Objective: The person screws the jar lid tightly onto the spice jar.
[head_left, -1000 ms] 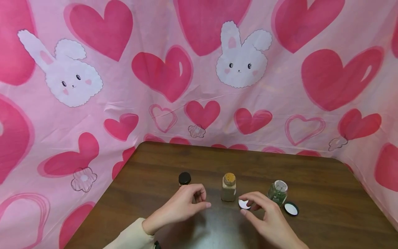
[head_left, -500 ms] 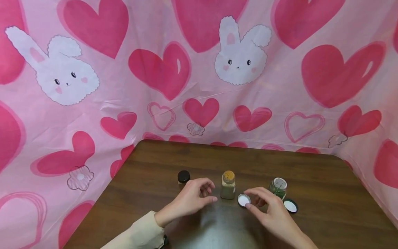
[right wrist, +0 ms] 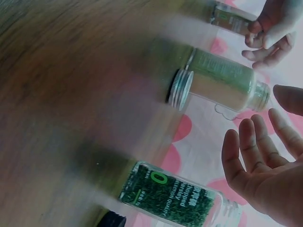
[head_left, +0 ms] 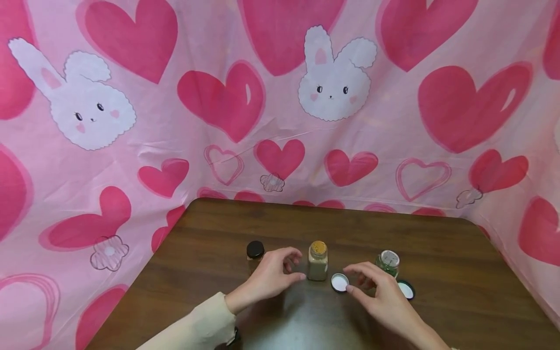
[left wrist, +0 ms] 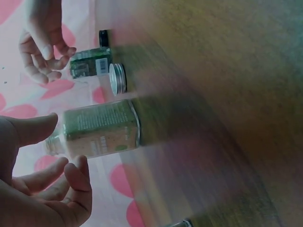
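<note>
An uncapped glass spice jar (head_left: 317,265) of tan powder stands upright mid-table, its opening showing orange-yellow. My left hand (head_left: 273,274) hovers just left of it, thumb and fingers apart and loosely bent, holding nothing. In the left wrist view, the thumb and fingers frame the jar's neck (left wrist: 54,144). A round lid (head_left: 339,283) lies white inside up, right of the jar. My right hand (head_left: 385,294) is just right of that lid, relaxed and holding nothing, thumb tip close to its rim.
At left, a black-capped jar (head_left: 255,250) is partly hidden behind my left hand. A jar of chopped parsley (right wrist: 165,194) stands behind my right hand, with a second lid (head_left: 407,290) beside it. A pink heart-patterned cloth (head_left: 280,107) hangs around the wooden table (head_left: 210,233).
My right fingers have come away from the lid, which now lies uncovered. My left hand has moved right, closer to the uncapped jar. The view has shifted slightly.
</note>
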Tool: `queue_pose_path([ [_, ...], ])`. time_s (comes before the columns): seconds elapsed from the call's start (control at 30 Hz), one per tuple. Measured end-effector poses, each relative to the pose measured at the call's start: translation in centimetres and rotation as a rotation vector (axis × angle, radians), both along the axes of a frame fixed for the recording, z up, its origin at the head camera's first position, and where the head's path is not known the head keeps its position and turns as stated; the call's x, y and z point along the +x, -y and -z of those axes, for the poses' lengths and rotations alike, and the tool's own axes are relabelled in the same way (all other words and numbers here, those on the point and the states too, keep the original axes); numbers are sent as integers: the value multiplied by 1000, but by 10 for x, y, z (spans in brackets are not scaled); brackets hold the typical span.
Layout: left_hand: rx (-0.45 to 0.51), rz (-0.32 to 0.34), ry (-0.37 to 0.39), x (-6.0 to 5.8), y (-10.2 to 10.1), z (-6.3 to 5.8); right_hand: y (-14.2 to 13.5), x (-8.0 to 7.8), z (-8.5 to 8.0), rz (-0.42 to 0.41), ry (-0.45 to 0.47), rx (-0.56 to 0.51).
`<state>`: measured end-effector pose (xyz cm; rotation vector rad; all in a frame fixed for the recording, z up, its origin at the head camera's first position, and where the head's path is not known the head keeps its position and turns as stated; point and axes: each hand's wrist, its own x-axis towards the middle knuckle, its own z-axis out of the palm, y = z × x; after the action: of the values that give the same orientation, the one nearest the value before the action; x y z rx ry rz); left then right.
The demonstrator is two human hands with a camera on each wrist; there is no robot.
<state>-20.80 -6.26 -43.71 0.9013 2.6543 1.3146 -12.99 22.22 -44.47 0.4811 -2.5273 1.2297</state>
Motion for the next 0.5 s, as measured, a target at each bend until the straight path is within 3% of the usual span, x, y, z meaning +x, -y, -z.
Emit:
queue_pose_path([
  [0.2, -65, -3, 36, -7, -7, 2, -2, -4, 4, -3, -1, 4],
  [0.5, -151, 10, 67, -16, -14, 7, -4, -11, 8, 3, 80, 33],
])
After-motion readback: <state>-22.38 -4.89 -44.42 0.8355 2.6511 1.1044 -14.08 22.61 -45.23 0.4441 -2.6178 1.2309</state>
